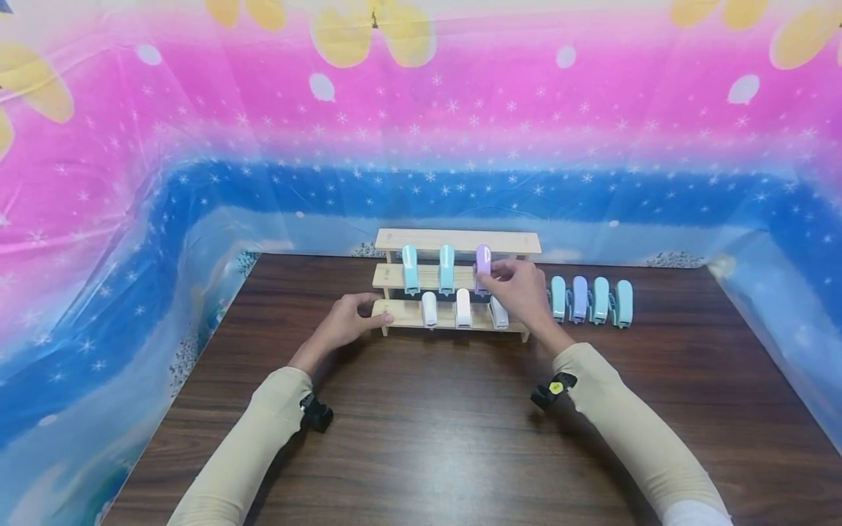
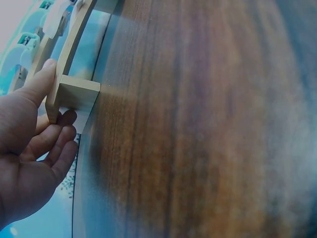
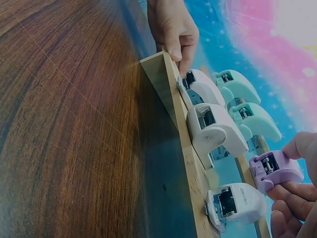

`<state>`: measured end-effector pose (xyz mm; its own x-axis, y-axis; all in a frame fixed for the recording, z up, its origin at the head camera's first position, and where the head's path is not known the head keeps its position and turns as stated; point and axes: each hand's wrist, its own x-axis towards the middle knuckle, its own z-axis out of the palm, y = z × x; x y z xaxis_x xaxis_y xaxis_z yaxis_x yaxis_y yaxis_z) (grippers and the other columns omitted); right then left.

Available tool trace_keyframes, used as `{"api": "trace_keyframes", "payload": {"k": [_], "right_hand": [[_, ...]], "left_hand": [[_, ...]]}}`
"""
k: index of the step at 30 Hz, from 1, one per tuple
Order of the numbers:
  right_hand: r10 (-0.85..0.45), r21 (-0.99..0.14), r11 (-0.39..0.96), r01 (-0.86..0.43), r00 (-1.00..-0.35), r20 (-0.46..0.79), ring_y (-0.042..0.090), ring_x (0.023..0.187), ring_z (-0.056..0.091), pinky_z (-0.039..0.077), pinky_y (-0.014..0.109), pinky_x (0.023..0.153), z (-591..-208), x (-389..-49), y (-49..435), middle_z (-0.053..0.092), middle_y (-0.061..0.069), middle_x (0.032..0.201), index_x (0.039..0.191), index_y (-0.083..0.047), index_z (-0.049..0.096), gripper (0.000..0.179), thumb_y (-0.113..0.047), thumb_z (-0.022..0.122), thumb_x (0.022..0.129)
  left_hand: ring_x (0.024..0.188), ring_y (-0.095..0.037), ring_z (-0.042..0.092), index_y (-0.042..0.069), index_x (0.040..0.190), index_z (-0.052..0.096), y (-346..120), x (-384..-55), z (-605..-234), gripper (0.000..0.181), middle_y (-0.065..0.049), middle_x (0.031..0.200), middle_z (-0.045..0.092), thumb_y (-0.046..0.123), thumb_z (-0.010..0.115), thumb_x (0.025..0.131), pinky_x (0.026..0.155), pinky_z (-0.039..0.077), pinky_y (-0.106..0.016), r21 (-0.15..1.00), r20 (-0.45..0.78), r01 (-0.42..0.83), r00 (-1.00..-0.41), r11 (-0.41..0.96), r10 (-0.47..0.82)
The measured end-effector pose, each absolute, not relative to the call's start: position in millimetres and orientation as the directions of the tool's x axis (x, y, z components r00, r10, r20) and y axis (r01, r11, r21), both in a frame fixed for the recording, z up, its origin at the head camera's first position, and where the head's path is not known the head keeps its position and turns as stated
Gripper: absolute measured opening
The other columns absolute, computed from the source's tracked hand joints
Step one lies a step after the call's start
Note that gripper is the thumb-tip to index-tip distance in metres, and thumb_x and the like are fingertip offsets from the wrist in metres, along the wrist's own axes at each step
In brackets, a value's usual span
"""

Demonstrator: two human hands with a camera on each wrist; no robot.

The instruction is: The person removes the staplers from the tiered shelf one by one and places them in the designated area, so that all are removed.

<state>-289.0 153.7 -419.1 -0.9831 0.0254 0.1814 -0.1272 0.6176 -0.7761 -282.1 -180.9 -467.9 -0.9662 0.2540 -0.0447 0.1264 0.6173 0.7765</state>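
Note:
A three-tier wooden stand (image 1: pixel 411 314) stands on the table. My left hand (image 1: pixel 345 320) grips the left end of its lowest shelf, thumb on top and fingers curled beneath, as the left wrist view shows. My right hand (image 1: pixel 522 292) pinches a purple stapler (image 1: pixel 483 264) at the right of the middle shelf, thumb and fingers on its sides (image 3: pixel 280 168). Two mint staplers (image 1: pixel 446 267) sit left of it on that shelf. On the lowest shelf are three white staplers (image 1: pixel 463 307); the right one (image 3: pixel 240 202) is tilted and partly behind my right hand.
Right of the stand, several more staplers stand in a row on the dark wooden table (image 1: pixel 421 424): mint ones (image 1: pixel 599 299) and a purple one (image 1: pixel 579 298). The top shelf (image 1: pixel 457 239) holds nothing. A patterned cloth (image 1: pixel 421 131) hangs behind and at both sides.

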Motion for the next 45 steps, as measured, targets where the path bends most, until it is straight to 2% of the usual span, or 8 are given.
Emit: {"api": "trace_keyframes", "payload": {"k": [6, 12, 20, 30, 39, 45], "right_hand": [[0.033, -0.776, 0.62, -0.118, -0.984, 0.177, 0.025, 0.091, 0.069, 0.057, 0.04, 0.075, -419, -287, 155, 0.076, 0.01, 0.105, 0.119, -0.008, 0.074, 0.042, -0.038, 0.076, 0.09], [0.033, -0.764, 0.632, -0.133, -0.98, 0.197, 0.024, 0.089, 0.069, 0.055, 0.037, 0.071, -419, -284, 160, 0.077, 0.009, 0.102, 0.117, -0.008, 0.076, 0.04, -0.037, 0.077, 0.089], [0.022, -0.765, 0.624, -0.16, -0.975, 0.222, 0.025, 0.089, 0.068, 0.053, 0.037, 0.073, -411, -277, 169, 0.076, 0.011, 0.1, 0.117, -0.006, 0.075, 0.042, -0.035, 0.077, 0.088], [0.065, -0.747, 0.651, -0.137, -0.97, 0.235, 0.024, 0.091, 0.068, 0.05, 0.036, 0.074, -406, -271, 180, 0.076, 0.009, 0.101, 0.118, -0.009, 0.076, 0.041, -0.038, 0.078, 0.088], [0.081, -0.764, 0.626, -0.156, -0.961, 0.263, 0.025, 0.09, 0.07, 0.053, 0.034, 0.067, -400, -268, 199, 0.077, 0.011, 0.101, 0.116, -0.008, 0.077, 0.042, -0.04, 0.078, 0.088], [0.115, -0.767, 0.628, -0.13, -0.96, 0.257, 0.023, 0.092, 0.069, 0.051, 0.033, 0.07, -401, -266, 209, 0.077, 0.01, 0.102, 0.116, -0.01, 0.077, 0.042, -0.041, 0.077, 0.088]], "left_hand": [[0.074, -0.019, 0.067, 0.001, 0.141, 0.058, -181, -282, -468, 0.064, -0.019, 0.129, 0.066, 0.04, 0.076, 0.093, 0.068, 0.055, -0.035, 0.778, -0.049, 0.123, -0.966, 0.616, 0.256], [0.077, -0.019, 0.067, 0.0, 0.142, 0.058, -181, -281, -467, 0.067, -0.02, 0.135, 0.063, 0.041, 0.076, 0.093, 0.074, 0.055, -0.036, 0.769, -0.041, 0.136, -0.965, 0.624, 0.26], [0.08, -0.02, 0.067, 0.0, 0.141, 0.058, -181, -282, -468, 0.066, -0.02, 0.13, 0.066, 0.041, 0.076, 0.093, 0.073, 0.055, -0.036, 0.775, -0.033, 0.142, -0.964, 0.616, 0.264], [0.078, -0.019, 0.067, -0.001, 0.14, 0.059, -182, -284, -468, 0.065, -0.02, 0.128, 0.067, 0.041, 0.076, 0.093, 0.071, 0.054, -0.035, 0.768, -0.028, 0.148, -0.964, 0.623, 0.264], [0.081, -0.021, 0.066, 0.0, 0.14, 0.059, -181, -285, -469, 0.064, -0.019, 0.129, 0.066, 0.039, 0.077, 0.093, 0.073, 0.054, -0.035, 0.772, -0.038, 0.133, -0.966, 0.622, 0.254], [0.077, -0.019, 0.068, 0.001, 0.141, 0.058, -180, -284, -469, 0.066, -0.02, 0.131, 0.065, 0.04, 0.077, 0.092, 0.072, 0.055, -0.035, 0.777, -0.057, 0.115, -0.966, 0.619, 0.251]]}}
